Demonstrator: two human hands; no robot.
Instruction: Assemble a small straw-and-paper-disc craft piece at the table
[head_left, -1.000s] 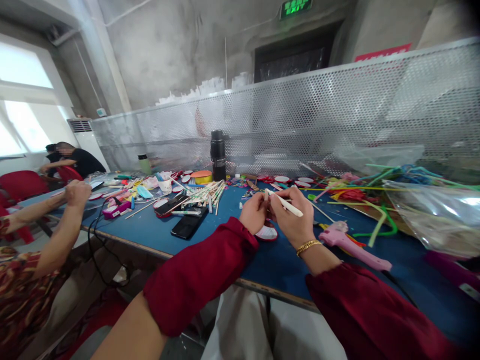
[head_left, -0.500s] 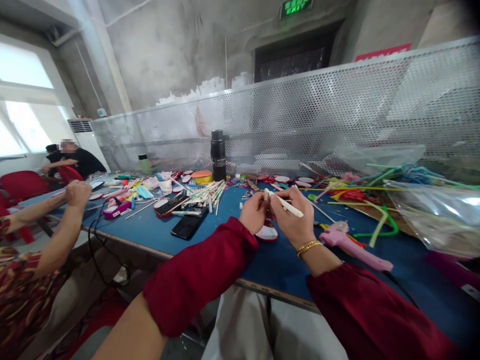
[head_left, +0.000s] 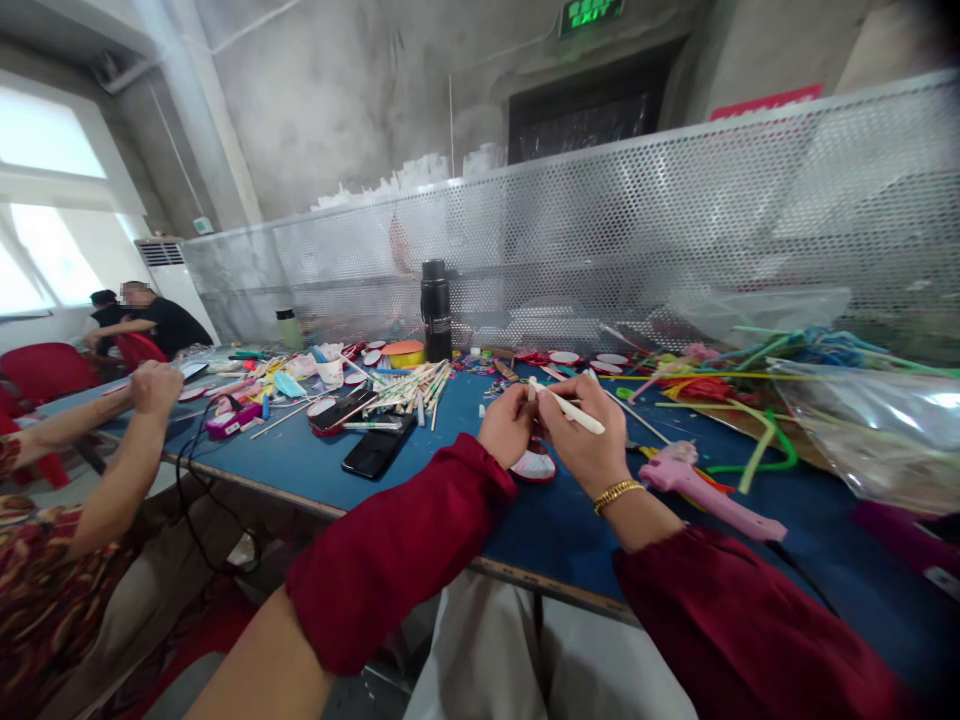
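Close together over the table's near edge, both my hands are closed. My right hand point(head_left: 596, 430), with a gold bracelet at the wrist, grips a white pen-shaped stick point(head_left: 581, 412) that points toward the left fingers. My left hand point(head_left: 506, 428) pinches a small off-white piece point(head_left: 532, 388), mostly hidden by the fingers; whether the stick touches it I cannot tell. Below the hands lies a round white disc point(head_left: 535, 467) with a red rim. To the right of my right wrist rests a pink glue gun point(head_left: 712, 495) with a black cord.
On the blue table point(head_left: 450, 500) lie two dark phones point(head_left: 380, 445), a pile of paper-like sticks point(head_left: 420, 388) and a black bottle point(head_left: 436, 310). Colourful pipe cleaners point(head_left: 772, 440) and a clear plastic bag point(head_left: 885, 430) lie right. A co-worker's hands point(head_left: 156, 385) are at left.
The white stick and my right fingers have shifted very slightly. My left hand keeps its place and grip.
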